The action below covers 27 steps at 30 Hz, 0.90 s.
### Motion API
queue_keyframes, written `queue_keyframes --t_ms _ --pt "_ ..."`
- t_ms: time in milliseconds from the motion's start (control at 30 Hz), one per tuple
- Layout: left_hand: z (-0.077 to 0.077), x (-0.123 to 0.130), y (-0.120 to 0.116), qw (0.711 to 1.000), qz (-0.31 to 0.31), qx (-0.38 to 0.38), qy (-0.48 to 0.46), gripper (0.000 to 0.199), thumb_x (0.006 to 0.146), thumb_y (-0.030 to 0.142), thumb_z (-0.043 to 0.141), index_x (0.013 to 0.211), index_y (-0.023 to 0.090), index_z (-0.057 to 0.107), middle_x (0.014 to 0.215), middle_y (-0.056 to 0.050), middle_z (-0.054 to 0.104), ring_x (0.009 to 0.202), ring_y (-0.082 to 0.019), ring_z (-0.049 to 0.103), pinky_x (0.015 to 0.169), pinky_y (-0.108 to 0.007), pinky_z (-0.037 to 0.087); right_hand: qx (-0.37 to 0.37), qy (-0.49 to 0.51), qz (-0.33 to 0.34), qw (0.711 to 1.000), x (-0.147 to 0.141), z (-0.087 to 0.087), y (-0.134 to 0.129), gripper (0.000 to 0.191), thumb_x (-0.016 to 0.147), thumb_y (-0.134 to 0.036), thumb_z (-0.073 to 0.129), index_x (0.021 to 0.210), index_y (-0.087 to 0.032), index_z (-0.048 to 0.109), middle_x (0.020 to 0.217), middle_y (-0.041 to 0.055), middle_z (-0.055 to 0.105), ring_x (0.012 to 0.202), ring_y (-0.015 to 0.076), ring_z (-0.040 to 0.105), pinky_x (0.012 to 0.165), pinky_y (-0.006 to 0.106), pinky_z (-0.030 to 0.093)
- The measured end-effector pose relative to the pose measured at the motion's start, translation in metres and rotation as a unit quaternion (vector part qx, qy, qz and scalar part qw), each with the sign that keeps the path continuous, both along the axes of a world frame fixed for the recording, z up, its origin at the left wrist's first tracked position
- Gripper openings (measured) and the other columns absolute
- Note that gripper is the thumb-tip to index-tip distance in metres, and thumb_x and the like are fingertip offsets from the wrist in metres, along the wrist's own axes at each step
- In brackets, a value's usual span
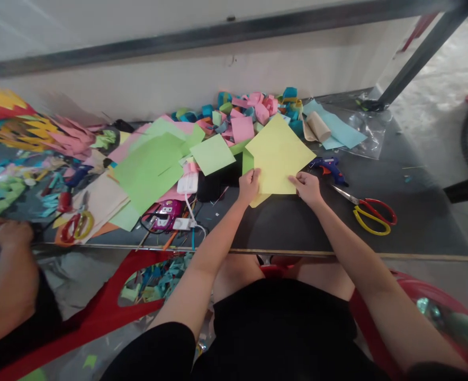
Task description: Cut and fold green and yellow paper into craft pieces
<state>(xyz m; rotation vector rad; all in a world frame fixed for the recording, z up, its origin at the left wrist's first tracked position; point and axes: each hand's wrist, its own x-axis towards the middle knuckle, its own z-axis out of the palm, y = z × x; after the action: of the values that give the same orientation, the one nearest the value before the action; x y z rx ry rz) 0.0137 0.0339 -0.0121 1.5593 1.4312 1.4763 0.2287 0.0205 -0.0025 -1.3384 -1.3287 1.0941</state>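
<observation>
A sheet of yellow paper [279, 153] is held up between my two hands, with one corner pointing away from me. My left hand [250, 185] pinches its left edge near the bottom. On the other side, my right hand [306, 186] grips the lower right edge between thumb and fingers. Another yellow piece peeks out under the sheet by my left hand. Just right of the sheet lies a blue glue gun [331, 168]. Scissors with red and yellow handles [371, 214] rest open on the dark table to the right of my right hand.
Green paper sheets [150, 169] and a light green square [213, 154] lie to the left. Curled paper strips [253, 111] are heaped at the back. A power strip [168, 214] with cables sits near the front edge. A co-worker's hand [14, 233] is at far left, near other scissors [75, 227].
</observation>
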Motion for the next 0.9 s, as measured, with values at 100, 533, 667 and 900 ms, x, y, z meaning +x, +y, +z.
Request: queue_keyframes --t_ms 100,533,667,900 --pt "-0.001 0.002 -0.003 1.0 0.006 -0.003 -0.008 0.066 0.089 0.079 0.048 0.059 0.025 0.026 0.055 0.007 0.02 0.051 -0.01 0.023 0.052 -0.03 0.02 -0.004 -0.014 0.004 1.0 -0.001 0.0 -0.002 0.062 0.071 -0.08 0.07 0.063 -0.023 0.047 0.044 -0.0046 0.043 0.039 0.0097 0.039 0.041 0.026 0.027" --pt "0.013 -0.003 -0.028 0.937 0.018 -0.065 0.342 0.076 0.094 0.07 0.05 0.14 0.01 0.056 0.148 -0.025 0.057 0.14 -0.036 0.053 0.112 -0.047 0.045 0.155 0.05 -0.36 0.919 0.021 -0.012 0.011 0.057 0.093 -0.082 0.031 0.084 -0.027 0.043 0.06 -0.0064 0.031 0.042 0.013 0.039 0.04 0.029 0.035" --pt "0.007 0.009 -0.041 0.858 -0.09 -0.143 0.484 0.096 0.094 0.068 0.05 0.162 0.005 0.026 0.172 -0.023 0.017 0.161 -0.038 0.018 0.127 -0.054 0.026 0.165 0.035 -0.365 0.916 0.024 -0.013 0.009 0.054 0.094 -0.079 0.032 0.082 -0.027 0.041 0.061 -0.0058 0.035 0.044 0.0138 0.044 0.041 0.029 0.038" --pt "0.026 -0.051 -0.064 0.777 -0.333 -0.108 0.523 0.068 0.104 0.05 0.041 0.164 0.022 0.029 0.172 -0.005 0.024 0.161 -0.026 0.02 0.132 -0.049 0.017 0.221 0.073 -0.409 0.882 0.036 -0.006 0.015 0.047 0.096 -0.068 0.043 0.077 -0.028 0.031 0.058 -0.0083 0.033 0.041 0.0099 0.036 0.038 0.026 0.031"
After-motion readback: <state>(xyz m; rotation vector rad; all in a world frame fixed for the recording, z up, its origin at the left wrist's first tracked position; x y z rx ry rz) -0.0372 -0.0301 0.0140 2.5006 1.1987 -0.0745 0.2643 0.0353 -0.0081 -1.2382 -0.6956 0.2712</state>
